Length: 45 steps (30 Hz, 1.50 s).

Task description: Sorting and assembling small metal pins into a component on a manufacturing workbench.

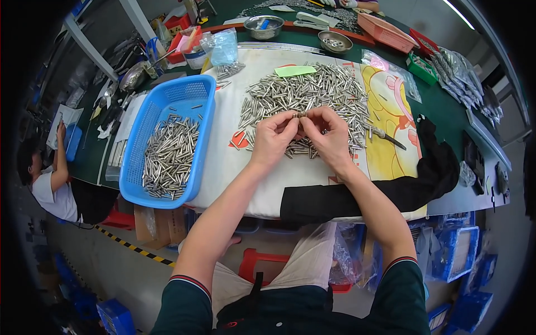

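My left hand and my right hand meet over the near part of a broad heap of slim metal pins. Thumbs and fingertips of both are pinched together around a small metal piece, mostly covered by the fingers; its exact shape cannot be made out. Under the heap lies a pale printed cloth with a yellow cartoon part at the right. On the left, a blue plastic basket holds many similar pins.
A green paper slip tops the heap. Right of it lies a dark-handled tool; black fabric lines the near edge. Metal bowls, a pink basket and bagged parts stand farther back. Another person sits far left.
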{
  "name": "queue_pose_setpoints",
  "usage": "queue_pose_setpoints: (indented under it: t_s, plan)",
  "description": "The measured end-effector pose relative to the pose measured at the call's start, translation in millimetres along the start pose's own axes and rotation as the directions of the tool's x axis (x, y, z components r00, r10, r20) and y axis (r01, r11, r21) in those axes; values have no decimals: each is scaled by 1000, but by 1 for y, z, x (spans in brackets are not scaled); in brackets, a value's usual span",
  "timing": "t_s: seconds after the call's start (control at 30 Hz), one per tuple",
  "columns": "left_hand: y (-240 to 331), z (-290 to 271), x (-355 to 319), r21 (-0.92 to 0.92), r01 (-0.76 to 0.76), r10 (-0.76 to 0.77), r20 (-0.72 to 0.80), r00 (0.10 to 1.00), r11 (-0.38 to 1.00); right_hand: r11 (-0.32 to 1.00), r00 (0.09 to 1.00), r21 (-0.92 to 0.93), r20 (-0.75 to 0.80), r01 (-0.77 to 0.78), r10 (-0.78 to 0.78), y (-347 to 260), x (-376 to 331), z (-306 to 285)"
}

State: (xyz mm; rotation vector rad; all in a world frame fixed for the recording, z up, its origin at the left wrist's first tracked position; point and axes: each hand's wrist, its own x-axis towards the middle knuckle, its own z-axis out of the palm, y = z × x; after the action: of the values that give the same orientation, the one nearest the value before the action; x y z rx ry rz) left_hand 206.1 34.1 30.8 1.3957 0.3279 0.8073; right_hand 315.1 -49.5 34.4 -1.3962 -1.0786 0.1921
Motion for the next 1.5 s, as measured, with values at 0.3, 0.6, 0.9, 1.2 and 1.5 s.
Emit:
queue_pose_setpoints:
  t_s: [0.3, 0.6, 0.9, 1.2, 1.5]
  plan:
    - [-3, 1, -1, 121, -118, 121, -23, 992, 986, 984, 987, -79, 28, 160, -158, -9, -1, -4]
    - [-4, -1, 0, 265, -341, 358, -15, 934, 902, 964, 965, -63, -28, 259, -261, -15, -2, -1]
    - [0, 1, -7, 357, -271, 296, -18, 955, 894, 984, 983, -2, -12, 181, -181, -9, -3, -3]
    - [8, -8, -5, -115, 315, -293, 173, 940, 942, 955, 946, 133, 229, -265, 230, -9, 2, -16]
    - [20, -12, -7, -143, 544, -489, 296, 821, 827, 899, 855, 48, 337, -435, 395, -13, 6, -23]
